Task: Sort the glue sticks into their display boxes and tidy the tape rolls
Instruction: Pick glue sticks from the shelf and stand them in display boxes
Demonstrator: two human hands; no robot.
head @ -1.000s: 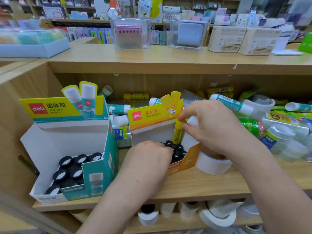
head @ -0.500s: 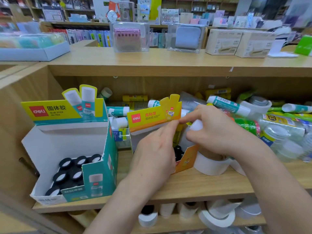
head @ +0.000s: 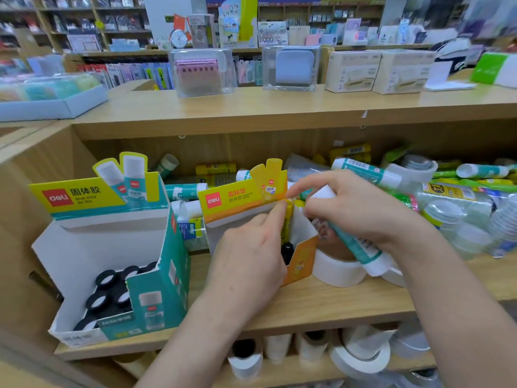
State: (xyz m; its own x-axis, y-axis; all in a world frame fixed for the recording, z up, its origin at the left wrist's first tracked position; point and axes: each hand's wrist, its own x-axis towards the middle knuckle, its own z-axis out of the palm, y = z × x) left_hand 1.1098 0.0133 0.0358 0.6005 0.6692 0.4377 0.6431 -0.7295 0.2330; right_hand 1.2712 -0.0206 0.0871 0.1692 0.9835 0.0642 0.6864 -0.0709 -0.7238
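Your right hand point(head: 361, 211) has its fingers curled around a teal glue stick point(head: 356, 246), held slanting with the white cap up. Your left hand point(head: 249, 261) has straight fingers, and the forefinger touches a yellow glue stick point(head: 288, 222) that stands in the orange display box point(head: 300, 257). Just right of this box lies a white tape roll point(head: 337, 271). To the left stands the teal display box point(head: 159, 287) on the same shelf point(head: 335, 306).
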